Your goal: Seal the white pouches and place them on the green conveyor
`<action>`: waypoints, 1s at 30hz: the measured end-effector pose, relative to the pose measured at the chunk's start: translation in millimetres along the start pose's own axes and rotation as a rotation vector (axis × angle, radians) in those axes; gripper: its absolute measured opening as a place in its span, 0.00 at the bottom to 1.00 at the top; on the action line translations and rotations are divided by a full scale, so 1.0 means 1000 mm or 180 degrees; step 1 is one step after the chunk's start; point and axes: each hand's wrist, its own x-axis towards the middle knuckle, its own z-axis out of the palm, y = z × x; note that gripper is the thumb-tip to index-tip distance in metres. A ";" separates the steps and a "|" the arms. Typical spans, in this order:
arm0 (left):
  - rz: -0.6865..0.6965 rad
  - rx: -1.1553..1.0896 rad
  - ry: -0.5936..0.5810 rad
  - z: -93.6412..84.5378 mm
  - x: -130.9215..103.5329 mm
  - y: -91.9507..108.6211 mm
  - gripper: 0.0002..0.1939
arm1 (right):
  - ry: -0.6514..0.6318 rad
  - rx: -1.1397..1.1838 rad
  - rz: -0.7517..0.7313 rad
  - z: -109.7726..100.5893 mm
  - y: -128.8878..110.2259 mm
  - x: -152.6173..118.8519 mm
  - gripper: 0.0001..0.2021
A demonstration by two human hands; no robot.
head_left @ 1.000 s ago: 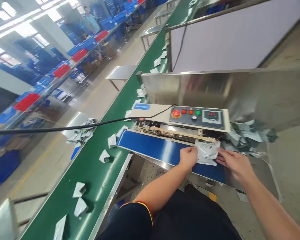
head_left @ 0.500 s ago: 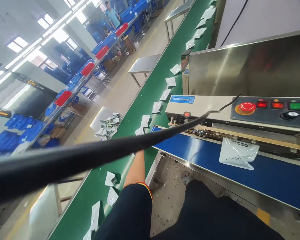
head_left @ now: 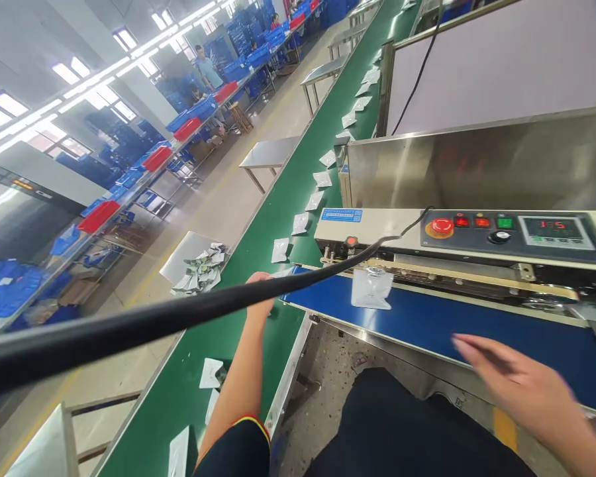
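Note:
My left hand (head_left: 259, 296) reaches over the green conveyor belt (head_left: 251, 248), partly hidden behind a black cable. Its fingers are closed on the edge of a white pouch (head_left: 282, 271) at the left end of the blue belt (head_left: 427, 321). Another white pouch (head_left: 371, 290) rests on the blue belt, its top edge at the sealing machine's (head_left: 377, 225) guide strip. My right hand (head_left: 521, 381), slightly blurred, hovers over the front edge of the blue belt. Its fingers are stretched out with the thumb apart, holding nothing.
The black cable (head_left: 179, 309) crosses the view close to the camera. Several pouches, one a white pouch (head_left: 280, 250), lie along the green belt. A pile of pouches (head_left: 198, 268) sits on a side table. The machine has a red stop button (head_left: 442, 226). People are at distant benches.
The view has turned right. My right hand has come into view, and my left hand now shows beyond the cable. The printed pouch is gone from view; a plainer-looking one lies farther left.

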 end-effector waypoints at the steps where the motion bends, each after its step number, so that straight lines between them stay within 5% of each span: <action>1: 0.0142 -0.0181 -0.0316 0.002 -0.019 0.014 0.06 | -0.0464 -0.0067 -0.0445 0.014 -0.018 0.001 0.21; 3: 0.0362 -0.0583 -0.1066 0.017 -0.061 0.044 0.07 | -0.0993 -0.0013 -0.1401 0.038 -0.051 0.002 0.21; 5: 0.0358 -0.0945 -0.1816 0.041 -0.106 0.072 0.07 | -0.1065 0.0011 -0.2119 0.047 -0.071 0.001 0.21; 8: -0.0102 -0.1445 -0.2799 0.084 -0.173 0.102 0.09 | -0.0867 0.0036 -0.2462 0.029 -0.067 -0.001 0.16; 10: -0.0552 -0.1786 -0.3203 0.114 -0.215 0.113 0.13 | -0.0715 0.0134 -0.2133 0.001 -0.049 -0.005 0.16; 15: -0.1160 -0.2438 -0.3807 0.188 -0.313 0.126 0.35 | 0.0294 0.0589 -0.0257 -0.074 0.007 -0.004 0.29; 17: -0.0824 -0.2178 -0.3904 0.219 -0.344 0.132 0.35 | 0.0591 0.0737 0.0209 -0.098 0.029 0.007 0.32; 20: -0.0462 -0.1685 -0.3558 0.269 -0.377 0.145 0.27 | 0.0885 0.0906 0.0606 -0.127 0.060 0.034 0.29; 24: -0.1370 -0.1526 -0.3151 0.328 -0.398 0.164 0.14 | 0.1205 0.1548 0.1143 -0.144 0.085 0.073 0.25; 27: -0.1825 -0.1716 -0.2981 0.349 -0.396 0.170 0.06 | 0.1158 0.1694 0.1234 -0.144 0.086 0.092 0.21; 30: -0.1919 -0.1876 -0.2871 0.347 -0.380 0.165 0.07 | 0.1029 0.1469 0.1284 -0.132 0.077 0.101 0.19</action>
